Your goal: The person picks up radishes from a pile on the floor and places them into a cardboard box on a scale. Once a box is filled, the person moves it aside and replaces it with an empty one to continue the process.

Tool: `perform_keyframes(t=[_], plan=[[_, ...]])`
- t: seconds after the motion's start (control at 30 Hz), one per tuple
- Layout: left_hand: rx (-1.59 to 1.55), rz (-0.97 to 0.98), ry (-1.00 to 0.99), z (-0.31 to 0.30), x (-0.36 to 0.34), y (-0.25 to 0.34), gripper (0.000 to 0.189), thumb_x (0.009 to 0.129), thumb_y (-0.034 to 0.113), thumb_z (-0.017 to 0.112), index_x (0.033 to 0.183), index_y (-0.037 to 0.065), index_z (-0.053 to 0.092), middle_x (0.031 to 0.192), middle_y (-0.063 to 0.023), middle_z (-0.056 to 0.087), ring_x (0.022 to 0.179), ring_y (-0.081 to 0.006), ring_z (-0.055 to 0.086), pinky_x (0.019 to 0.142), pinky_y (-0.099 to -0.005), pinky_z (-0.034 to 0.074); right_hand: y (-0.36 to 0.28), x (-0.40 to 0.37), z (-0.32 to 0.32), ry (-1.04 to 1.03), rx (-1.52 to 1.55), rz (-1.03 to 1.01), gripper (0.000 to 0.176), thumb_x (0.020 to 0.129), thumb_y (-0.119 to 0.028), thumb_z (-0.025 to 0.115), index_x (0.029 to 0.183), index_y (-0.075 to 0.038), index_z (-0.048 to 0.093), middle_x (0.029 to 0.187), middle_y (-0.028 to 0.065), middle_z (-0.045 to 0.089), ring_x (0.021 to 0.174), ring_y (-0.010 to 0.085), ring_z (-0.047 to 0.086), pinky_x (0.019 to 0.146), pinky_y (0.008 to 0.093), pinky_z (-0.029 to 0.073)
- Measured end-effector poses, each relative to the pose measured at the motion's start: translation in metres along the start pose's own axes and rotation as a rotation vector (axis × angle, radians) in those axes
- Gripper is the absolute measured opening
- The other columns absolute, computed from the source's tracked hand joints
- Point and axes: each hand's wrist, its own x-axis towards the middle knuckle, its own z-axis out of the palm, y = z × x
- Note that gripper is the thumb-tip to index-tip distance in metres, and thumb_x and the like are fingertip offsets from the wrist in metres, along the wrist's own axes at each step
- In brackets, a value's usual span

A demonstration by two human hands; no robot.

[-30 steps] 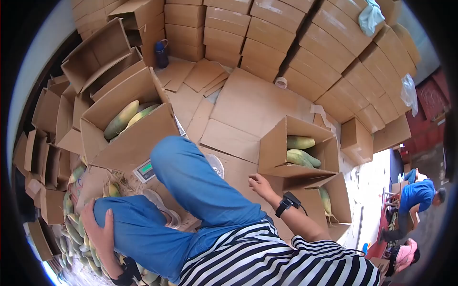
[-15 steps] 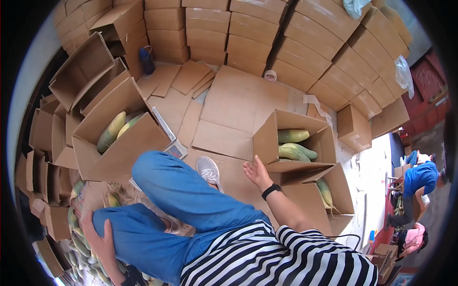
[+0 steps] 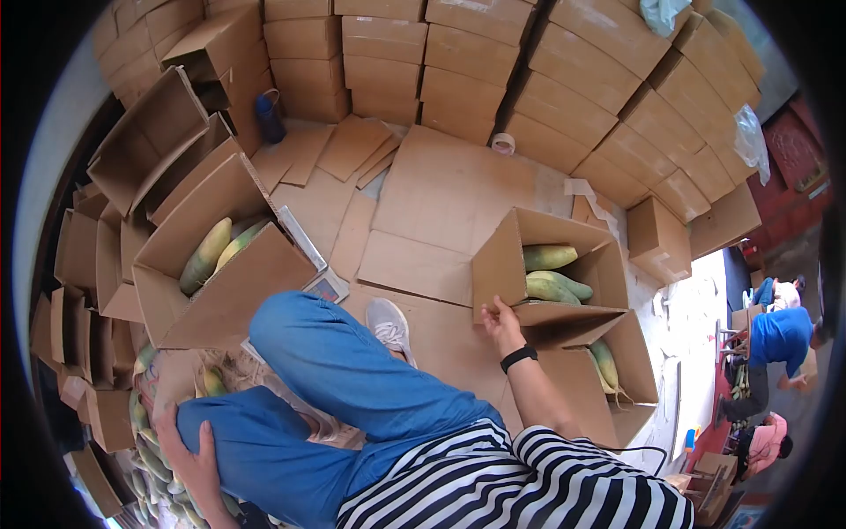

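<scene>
My right hand (image 3: 504,326) is at the near corner of an open cardboard box (image 3: 493,256), its fingers bent round the box's edge. Inside that box lie several large pale-green radishes (image 3: 551,257). Just below it, a second open box (image 3: 636,375) holds green-and-white radishes (image 3: 606,366) with thin root tails. My left hand (image 3: 191,445) rests on my bent left knee, fingers stretched along the jeans and holding nothing. To the left, another open box (image 3: 233,291) with radishes (image 3: 209,251) in it stands on a scale (image 3: 328,285).
Stacked closed cartons (image 3: 476,57) line the back. Empty open boxes (image 3: 145,132) crowd the left, above a heap of loose radishes (image 3: 159,467). Flattened cardboard (image 3: 449,189) covers the floor, with a tape roll (image 3: 503,144) and blue bottle (image 3: 270,116) behind. Other people (image 3: 775,339) are far right.
My right hand has moved from open, palm up beside the box, to the box's near corner, where its fingers have bent in. My left hand stays on the knee.
</scene>
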Motion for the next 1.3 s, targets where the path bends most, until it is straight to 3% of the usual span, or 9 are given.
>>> perform_keyframes(t=[0.17, 0.4, 0.7, 0.83, 0.97, 1.1, 1.17, 1.23, 1.3], plan=[[0.027, -0.046, 0.0, -0.003, -0.001, 0.004, 0.051, 0.082, 0.013, 0.068, 0.128, 0.0, 0.053, 0.125, -0.0181, 0.055, 0.12, -0.0352, 0.049, 0.107, -0.0418, 0.033, -0.015, 0.022, -0.023, 0.046, 0.142, -0.029, 0.016, 0.084, -0.007, 0.073, 0.092, -0.006, 0.06, 0.086, 0.0084, 0.057, 0.078, 0.0221, 0.057, 0.072, 0.0316, 0.058], [0.02, -0.055, -0.003, -0.001, -0.001, -0.002, 0.05, 0.083, 0.011, 0.066, 0.128, -0.002, 0.052, 0.125, -0.0182, 0.054, 0.12, -0.0335, 0.049, 0.106, -0.0405, 0.034, -0.067, 0.037, -0.085, 0.211, 0.199, -0.23, 0.004, 0.08, 0.001, 0.064, 0.08, -0.001, 0.06, 0.079, 0.0105, 0.06, 0.074, 0.0227, 0.061, 0.07, 0.0315, 0.058], [0.03, -0.047, -0.013, 0.0, 0.001, 0.001, 0.048, 0.085, 0.014, 0.065, 0.128, -0.002, 0.052, 0.124, -0.017, 0.054, 0.118, -0.0316, 0.05, 0.106, -0.0386, 0.034, -0.104, 0.017, -0.112, 0.358, 0.1, -0.304, 0.035, 0.09, -0.026, 0.065, 0.116, -0.009, 0.051, 0.101, 0.0091, 0.061, 0.085, 0.0237, 0.064, 0.075, 0.0366, 0.056], [0.07, -0.024, 0.016, 0.002, -0.001, -0.006, 0.048, 0.085, 0.014, 0.066, 0.128, -0.002, 0.052, 0.124, -0.0172, 0.054, 0.118, -0.0322, 0.05, 0.106, -0.0387, 0.034, -0.055, 0.003, -0.11, 0.033, -0.287, -0.07, 0.032, 0.093, -0.033, 0.061, 0.112, -0.009, 0.054, 0.096, 0.0117, 0.068, 0.081, 0.0241, 0.067, 0.073, 0.0361, 0.057], [0.036, -0.048, 0.007, -0.001, -0.003, -0.003, 0.051, 0.083, 0.015, 0.069, 0.128, -0.002, 0.052, 0.124, -0.019, 0.053, 0.118, -0.0356, 0.049, 0.106, -0.0413, 0.034, 0.018, -0.033, -0.079, -0.215, -0.502, 0.153, 0.026, 0.096, -0.031, 0.057, 0.108, -0.007, 0.059, 0.104, 0.0129, 0.068, 0.09, 0.0235, 0.068, 0.074, 0.0341, 0.057], [0.01, -0.057, 0.01, -0.003, -0.007, -0.008, 0.052, 0.082, 0.014, 0.069, 0.128, -0.002, 0.051, 0.126, -0.0185, 0.053, 0.119, -0.035, 0.049, 0.106, -0.041, 0.034, 0.056, -0.064, -0.057, -0.557, -1.187, 0.184, 0.045, 0.094, -0.035, 0.058, 0.128, -0.005, 0.055, 0.11, 0.011, 0.067, 0.092, 0.0219, 0.069, 0.076, 0.033, 0.055], [0.006, -0.053, 0.018, -0.004, -0.01, -0.011, 0.052, 0.082, 0.014, 0.069, 0.129, -0.002, 0.051, 0.126, -0.0184, 0.053, 0.119, -0.0349, 0.049, 0.106, -0.0408, 0.034, 0.065, -0.064, -0.062, -0.636, -1.318, 0.139, 0.048, 0.09, -0.034, 0.059, 0.128, -0.005, 0.057, 0.104, 0.0126, 0.069, 0.094, 0.0245, 0.068, 0.076, 0.0342, 0.054], [0.007, -0.056, 0.027, -0.005, -0.014, -0.013, 0.052, 0.082, 0.014, 0.069, 0.129, -0.002, 0.051, 0.126, -0.0184, 0.053, 0.12, -0.0349, 0.048, 0.106, -0.0405, 0.034, 0.065, -0.068, -0.063, -0.762, -1.822, -0.3, 0.048, 0.088, -0.035, 0.058, 0.125, -0.005, 0.059, 0.105, 0.0172, 0.069, 0.096, 0.0316, 0.067, 0.084, 0.0403, 0.053], [0.0, -0.086, 0.015, -0.008, -0.015, -0.014, 0.052, 0.082, 0.014, 0.069, 0.128, -0.001, 0.052, 0.126, -0.0185, 0.053, 0.121, -0.0346, 0.048, 0.107, -0.0401, 0.033, 0.06, -0.067, -0.066, -0.723, -1.976, -0.346, 0.045, 0.086, -0.035, 0.059, 0.122, -0.006, 0.061, 0.107, 0.019, 0.068, 0.101, 0.0365, 0.064, 0.09, 0.0443, 0.05]])
